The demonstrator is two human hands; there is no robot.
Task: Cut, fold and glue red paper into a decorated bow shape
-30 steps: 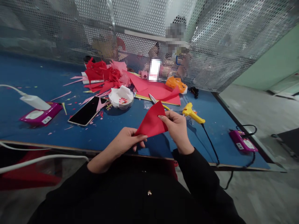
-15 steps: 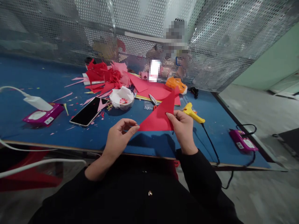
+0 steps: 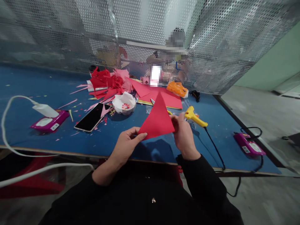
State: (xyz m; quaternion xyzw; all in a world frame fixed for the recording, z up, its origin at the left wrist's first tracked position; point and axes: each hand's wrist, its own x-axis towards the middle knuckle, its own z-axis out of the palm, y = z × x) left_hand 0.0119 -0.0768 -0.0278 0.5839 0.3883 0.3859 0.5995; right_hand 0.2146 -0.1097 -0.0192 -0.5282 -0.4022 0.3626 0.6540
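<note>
A red folded paper triangle (image 3: 157,122) is held above the blue table, its point facing away from me. My left hand (image 3: 127,142) pinches its lower left corner between thumb and fingers. At the paper's right corner is my right hand (image 3: 184,136), with its fingers curled and a little blurred; whether they grip the paper is not clear. Behind the triangle lie red sheets (image 3: 164,95) in a stack, with scissors (image 3: 152,102) partly hidden. A yellow glue gun (image 3: 195,117) rests just beyond my right hand.
Left of centre are a black phone (image 3: 92,118), a paper-lined bowl (image 3: 124,103) and a heap of red and pink scraps (image 3: 109,82). Purple power sockets stand left (image 3: 50,122) and right (image 3: 250,145), with cables. An orange packet (image 3: 177,89) lies behind, before a perforated screen (image 3: 145,25).
The paper triangle has turned, its tip swinging left and its bottom edge now slanting. My right hand has shifted off the paper's face to its corner. The camera view has moved slightly.
</note>
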